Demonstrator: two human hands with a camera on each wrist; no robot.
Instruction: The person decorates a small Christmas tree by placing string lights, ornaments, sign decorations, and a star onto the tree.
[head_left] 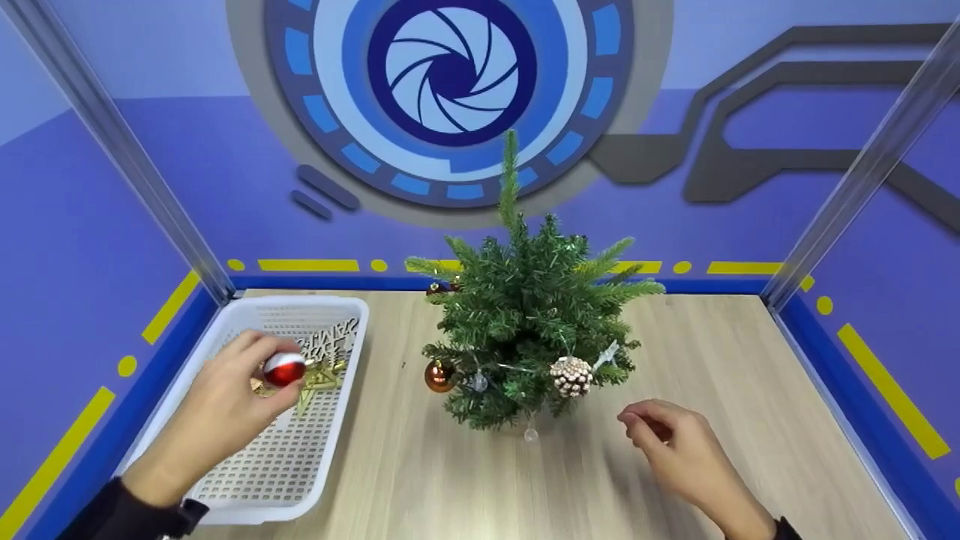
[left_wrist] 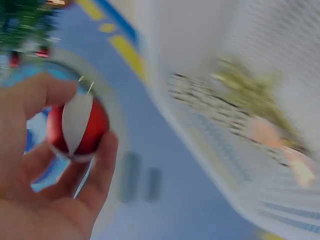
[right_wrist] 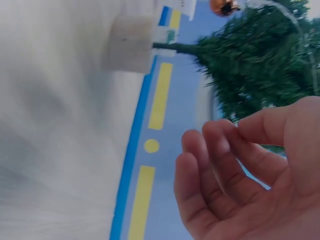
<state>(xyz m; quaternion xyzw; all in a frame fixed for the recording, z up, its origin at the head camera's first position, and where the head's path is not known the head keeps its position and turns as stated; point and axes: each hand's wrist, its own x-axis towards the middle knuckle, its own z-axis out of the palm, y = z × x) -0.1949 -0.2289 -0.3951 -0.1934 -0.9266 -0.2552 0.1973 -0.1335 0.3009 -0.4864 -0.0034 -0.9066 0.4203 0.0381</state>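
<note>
My left hand (head_left: 221, 394) grips a red and white Christmas ball (head_left: 286, 370) between thumb and fingers, above a white plastic basket (head_left: 339, 416). A thin wire loop tops the ball (left_wrist: 82, 122) in the left wrist view. To the right of a small artificial Christmas tree (head_left: 517, 300), my right hand (head_left: 671, 442) hovers with loosely curled fingers and nothing in them. A frosted pinecone (head_left: 571, 376) and a copper ball (head_left: 439, 376) hang from the tree's lower branches. The right wrist view shows the tree's pale round base (right_wrist: 131, 45).
Inside the basket lie gold glittery stars (head_left: 322, 377) and wooden lettering (head_left: 330, 337). Patterned blue panels (head_left: 375, 232) enclose the wooden table (head_left: 405, 465) at the back and sides. Small red baubles (head_left: 435, 289) show at the tree's back left.
</note>
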